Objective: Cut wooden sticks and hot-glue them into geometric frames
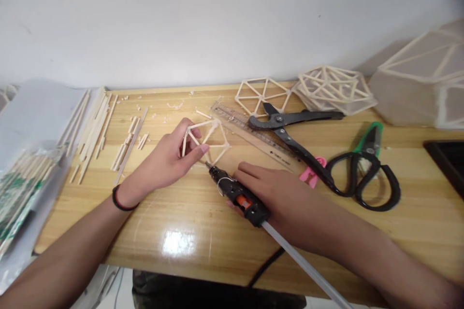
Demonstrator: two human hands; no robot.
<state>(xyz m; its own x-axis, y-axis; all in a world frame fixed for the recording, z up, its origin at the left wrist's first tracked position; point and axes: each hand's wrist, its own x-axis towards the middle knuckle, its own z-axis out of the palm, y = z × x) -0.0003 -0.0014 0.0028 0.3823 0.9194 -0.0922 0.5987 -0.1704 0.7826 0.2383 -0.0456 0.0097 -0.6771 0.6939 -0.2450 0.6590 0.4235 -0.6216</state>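
**Stick frame [218, 146] in left hand [177, 152], glue gun [234, 192] in right hand [275, 193]**

The left hand pinches the left side of the stick frame between thumb and fingers, holding it up over the middle of the table [152, 244]. The right hand is closed around the black glue gun, to the near right of the frame. The gun's nozzle points at the frame's near corner, close to the left thumb; whether it touches cannot be told. A translucent rod [304, 260] runs from the gun's back end toward the near right. A black wristband [121, 201] circles the left wrist.

Just beyond the frame, to the right, a clear ruler [253, 130] lies slantwise. Black pliers [279, 119] rest across its far right part, and a flat lattice [262, 99] of sticks lies behind them. Farther right are a pink clip [312, 171], scissors [369, 154] with black loop handles, and two covered stick structures [335, 89] near the wall, the larger at the right edge.

Left of the left hand lie short stick pieces [126, 142], then long sticks [92, 130], and, at the near left, bagged sticks [25, 188].
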